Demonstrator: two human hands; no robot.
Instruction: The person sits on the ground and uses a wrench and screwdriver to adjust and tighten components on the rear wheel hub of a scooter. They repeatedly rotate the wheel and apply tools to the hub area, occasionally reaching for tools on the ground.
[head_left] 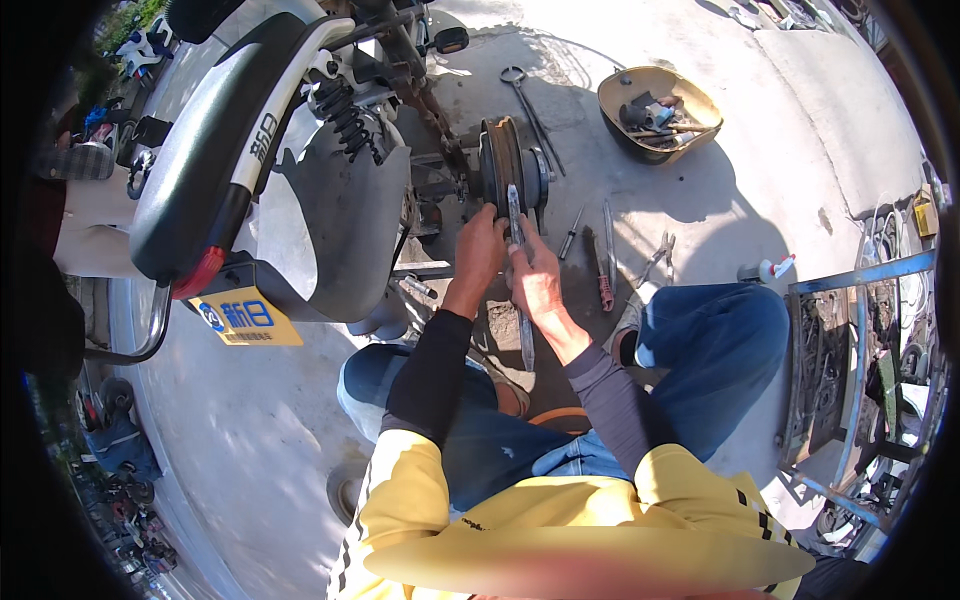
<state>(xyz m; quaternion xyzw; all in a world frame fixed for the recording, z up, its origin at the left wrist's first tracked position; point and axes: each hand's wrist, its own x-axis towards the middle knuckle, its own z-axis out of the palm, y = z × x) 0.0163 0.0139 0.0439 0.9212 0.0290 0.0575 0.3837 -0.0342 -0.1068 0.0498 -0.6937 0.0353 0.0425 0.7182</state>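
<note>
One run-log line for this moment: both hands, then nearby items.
left hand: at wheel, grip unclear | right hand: holding long metal bar | nearby: pliers, tub

The middle of the long silver metal bar (526,345) is covered by the bare right hand (537,275). The black-seated, grey-fendered two-wheeler (330,230) is cut off by the upper edge. Small pieces (650,115) in the round tan-lined bowl (690,95) are too tiny to be identified. A broad yellow-and-red oval (590,562) is blurred at the lower edge.
</note>
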